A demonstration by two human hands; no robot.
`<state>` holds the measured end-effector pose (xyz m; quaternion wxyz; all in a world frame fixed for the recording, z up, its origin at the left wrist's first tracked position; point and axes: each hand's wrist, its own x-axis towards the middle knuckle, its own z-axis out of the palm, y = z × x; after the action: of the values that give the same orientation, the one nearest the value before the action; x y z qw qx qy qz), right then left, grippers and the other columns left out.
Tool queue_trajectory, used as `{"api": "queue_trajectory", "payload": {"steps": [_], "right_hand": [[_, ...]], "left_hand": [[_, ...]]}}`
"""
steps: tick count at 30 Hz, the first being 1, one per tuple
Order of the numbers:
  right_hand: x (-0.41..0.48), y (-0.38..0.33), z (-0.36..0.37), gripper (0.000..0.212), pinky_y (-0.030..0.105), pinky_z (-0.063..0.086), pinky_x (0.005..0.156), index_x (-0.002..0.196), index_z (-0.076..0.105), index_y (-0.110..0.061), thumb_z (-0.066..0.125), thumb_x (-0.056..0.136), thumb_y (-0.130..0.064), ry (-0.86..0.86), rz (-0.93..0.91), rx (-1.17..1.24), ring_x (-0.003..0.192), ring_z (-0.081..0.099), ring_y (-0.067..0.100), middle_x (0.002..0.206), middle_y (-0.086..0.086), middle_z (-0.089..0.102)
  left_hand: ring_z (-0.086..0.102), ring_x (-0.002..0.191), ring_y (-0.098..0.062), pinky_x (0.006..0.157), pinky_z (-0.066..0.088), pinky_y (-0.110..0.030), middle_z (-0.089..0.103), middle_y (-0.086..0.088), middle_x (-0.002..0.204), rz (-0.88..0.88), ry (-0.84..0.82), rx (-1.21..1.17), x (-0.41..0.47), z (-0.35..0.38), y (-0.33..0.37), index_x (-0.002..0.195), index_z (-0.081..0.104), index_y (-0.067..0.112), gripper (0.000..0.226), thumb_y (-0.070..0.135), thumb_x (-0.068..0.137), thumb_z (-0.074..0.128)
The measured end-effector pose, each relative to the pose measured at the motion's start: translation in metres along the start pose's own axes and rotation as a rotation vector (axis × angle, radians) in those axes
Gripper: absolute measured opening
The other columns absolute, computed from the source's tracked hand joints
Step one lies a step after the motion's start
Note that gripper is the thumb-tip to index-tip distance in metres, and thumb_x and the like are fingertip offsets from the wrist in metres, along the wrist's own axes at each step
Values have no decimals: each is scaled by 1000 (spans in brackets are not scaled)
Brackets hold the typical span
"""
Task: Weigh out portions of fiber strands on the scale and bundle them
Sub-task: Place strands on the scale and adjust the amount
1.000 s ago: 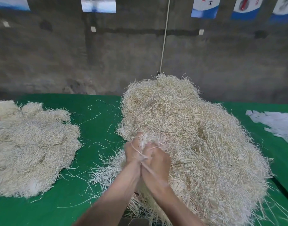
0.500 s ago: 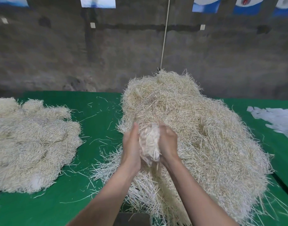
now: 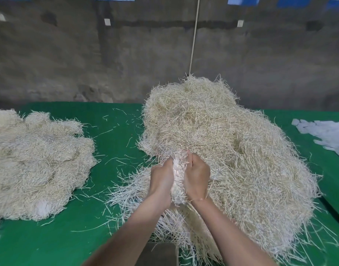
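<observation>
**Observed, lower centre of frame.** The left hand (image 3: 162,181) and the right hand (image 3: 196,179) face each other with fingers curled. Both grip one handful of whitish fibre strands (image 3: 178,175) pressed between the palms. The handful sits at the near-left flank of the large tan heap of loose fibre strands (image 3: 232,160), which fills the centre and right of the frame. Its upper ends touch the heap, and stray strands hang below the wrists.

**Surroundings.** A flatter heap of pale strands (image 3: 36,164) lies at the left edge on the green table cover (image 3: 116,131), well apart from the hands. White paper strips (image 3: 322,135) lie at the right edge. A grey flat surface (image 3: 161,254) shows at bottom centre, partly under stray strands. It may be the scale, but no display is visible.

**Assessment.** The step in hand appears to be drawing a portion free of the heap.

**Recommendations.**
- Hold the middle of the handful firmly so the strands lie parallel.
- Lift away from the heap rather than dragging, since the interlocked strands would likely pull neighbours along.
- Shake off the stragglers before weighing.
- Let nothing from the heap rest on the pan.

**Risk.** A slack grip would likely shed strands.
</observation>
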<state>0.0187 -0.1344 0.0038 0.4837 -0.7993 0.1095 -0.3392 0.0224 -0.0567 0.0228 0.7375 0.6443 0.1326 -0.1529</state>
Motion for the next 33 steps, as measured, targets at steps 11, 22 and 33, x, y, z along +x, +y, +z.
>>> {"api": "queue_trajectory", "payload": {"steps": [11,22,33], "right_hand": [[0,-7,-3,30,25,39,91,116,48,-31,39,95,-50,-286,115,191,106,47,2,124,-8,50],[17,-9,6,72,37,37,107,145,23,-2,40,94,-51,19,591,458,128,44,29,142,19,41],[-23,-21,7,32,13,31,62,82,41,-25,41,85,-57,-110,-44,30,73,40,3,85,-10,43]], "left_hand": [[42,129,-30,106,34,-46,39,-14,145,93,37,248,12,-4,-4,142,33,9,59,46,97,40],[25,140,-21,109,26,-59,16,7,156,90,-94,-95,-8,-9,-39,143,12,48,111,90,50,55],[61,63,-11,57,50,-22,61,2,73,83,95,-190,20,-2,6,91,63,13,40,50,92,49]]}}
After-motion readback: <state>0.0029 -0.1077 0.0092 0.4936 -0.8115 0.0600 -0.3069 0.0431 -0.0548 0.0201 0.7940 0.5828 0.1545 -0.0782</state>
